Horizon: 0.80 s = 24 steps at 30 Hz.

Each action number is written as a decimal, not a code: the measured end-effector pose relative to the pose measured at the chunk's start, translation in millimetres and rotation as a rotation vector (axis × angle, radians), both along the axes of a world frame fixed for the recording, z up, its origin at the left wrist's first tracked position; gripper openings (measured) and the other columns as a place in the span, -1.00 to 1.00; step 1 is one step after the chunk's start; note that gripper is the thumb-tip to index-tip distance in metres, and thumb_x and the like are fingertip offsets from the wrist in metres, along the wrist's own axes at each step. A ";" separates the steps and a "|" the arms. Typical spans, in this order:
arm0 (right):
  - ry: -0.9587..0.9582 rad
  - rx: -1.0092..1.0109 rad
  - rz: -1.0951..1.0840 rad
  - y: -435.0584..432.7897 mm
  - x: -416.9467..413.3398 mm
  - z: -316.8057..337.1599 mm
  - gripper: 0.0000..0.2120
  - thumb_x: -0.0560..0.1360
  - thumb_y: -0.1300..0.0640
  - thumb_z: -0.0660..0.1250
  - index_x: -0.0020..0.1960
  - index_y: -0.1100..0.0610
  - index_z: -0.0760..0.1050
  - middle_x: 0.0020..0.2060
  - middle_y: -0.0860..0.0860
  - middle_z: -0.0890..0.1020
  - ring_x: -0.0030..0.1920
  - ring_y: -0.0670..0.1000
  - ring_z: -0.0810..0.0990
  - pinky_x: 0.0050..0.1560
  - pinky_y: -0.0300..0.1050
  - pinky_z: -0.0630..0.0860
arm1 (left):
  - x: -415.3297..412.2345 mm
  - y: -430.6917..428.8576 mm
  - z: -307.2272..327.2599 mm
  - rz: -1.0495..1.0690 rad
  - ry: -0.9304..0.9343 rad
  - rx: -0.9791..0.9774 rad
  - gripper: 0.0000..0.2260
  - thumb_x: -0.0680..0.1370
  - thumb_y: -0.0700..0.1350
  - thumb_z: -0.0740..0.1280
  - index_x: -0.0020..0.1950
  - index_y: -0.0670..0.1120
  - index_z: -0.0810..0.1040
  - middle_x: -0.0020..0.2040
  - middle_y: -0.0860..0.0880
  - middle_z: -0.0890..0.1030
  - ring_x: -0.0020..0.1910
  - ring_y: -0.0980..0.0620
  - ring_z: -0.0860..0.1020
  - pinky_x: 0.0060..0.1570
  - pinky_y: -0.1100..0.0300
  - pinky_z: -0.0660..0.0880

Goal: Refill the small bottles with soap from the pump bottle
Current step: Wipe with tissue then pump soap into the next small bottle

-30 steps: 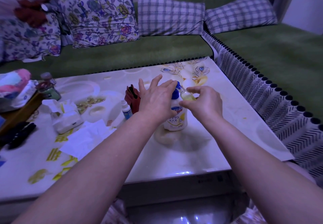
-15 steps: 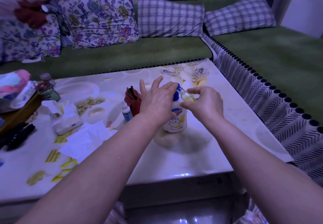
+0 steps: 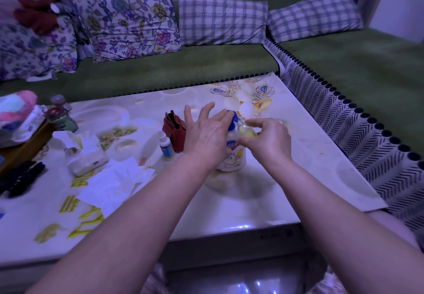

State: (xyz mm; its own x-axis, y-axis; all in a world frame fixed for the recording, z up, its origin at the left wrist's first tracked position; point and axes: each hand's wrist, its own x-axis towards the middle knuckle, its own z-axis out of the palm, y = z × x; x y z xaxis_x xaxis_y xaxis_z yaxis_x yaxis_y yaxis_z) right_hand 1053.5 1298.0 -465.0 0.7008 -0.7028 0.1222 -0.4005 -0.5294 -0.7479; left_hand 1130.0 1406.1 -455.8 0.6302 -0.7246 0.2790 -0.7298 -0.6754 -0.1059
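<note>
Pressing pump bottle (image 3: 234, 156) top, left fingers (image 3: 219, 119) straight; right fingers (image 3: 260, 122) pinching small bottle (image 3: 246, 131) at spout

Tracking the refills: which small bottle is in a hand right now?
The clear bottle of yellowish liquid, gripped by the right hand at the pump bottle; the blue-labelled bottle stands untouched.

Left hand (image 3: 206, 136), right hand (image 3: 269, 143), forearms (image 3: 137, 202) bare; pinkish lap fabric (image 3: 157, 280).
</note>
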 end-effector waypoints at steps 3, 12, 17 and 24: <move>0.003 0.004 0.005 -0.4 1.8 2.2 -0.60 0.29 -0.02 0.49 0.12 -0.04 0.62 0.11 -0.05 0.65 0.11 0.01 0.60 0.32 0.05 0.38 | 3.4 -0.4 3.6 0.004 0.041 -0.019 -0.38 0.38 0.12 0.42 0.39 0.09 0.28 0.37 0.19 0.38 0.51 -0.04 0.05 0.37 -0.34 -0.11; 0.019 0.029 -0.011 -3.9 4.7 12.0 -0.55 0.24 -0.01 0.54 0.13 -0.10 0.61 0.08 -0.08 0.66 0.11 0.02 0.60 0.23 -0.01 0.46 | 3.9 -1.7 16.5 0.033 0.101 -0.034 -0.32 0.36 0.17 0.44 0.41 0.13 0.25 0.41 0.21 0.34 0.52 -0.01 0.01 0.38 -0.33 -0.13; 0.024 0.026 -0.011 -3.4 3.7 12.9 -0.55 0.25 0.00 0.54 0.14 -0.09 0.60 0.10 -0.09 0.65 0.11 0.01 0.60 0.24 -0.02 0.44 | 2.2 -1.5 16.7 0.035 0.113 -0.027 -0.31 0.36 0.17 0.44 0.42 0.11 0.25 0.42 0.19 0.33 0.52 -0.01 0.01 0.38 -0.33 -0.13; 0.021 0.023 -0.008 -2.3 3.3 11.7 -0.54 0.24 -0.02 0.54 0.14 -0.09 0.60 0.10 -0.10 0.65 0.11 0.03 0.59 0.21 -0.02 0.46 | 1.7 -0.4 17.5 0.034 0.116 -0.011 -0.29 0.37 0.15 0.45 0.44 0.11 0.21 0.44 0.18 0.31 0.52 -0.01 0.01 0.39 -0.34 -0.11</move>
State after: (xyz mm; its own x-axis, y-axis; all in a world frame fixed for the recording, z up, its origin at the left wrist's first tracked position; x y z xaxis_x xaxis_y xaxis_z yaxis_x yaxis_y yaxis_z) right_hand 1056.8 1295.7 -453.3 0.6972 -0.7110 0.0919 -0.4202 -0.5091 -0.7511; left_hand 1131.7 1405.7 -438.3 0.6828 -0.6995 0.2108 -0.7133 -0.7007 -0.0147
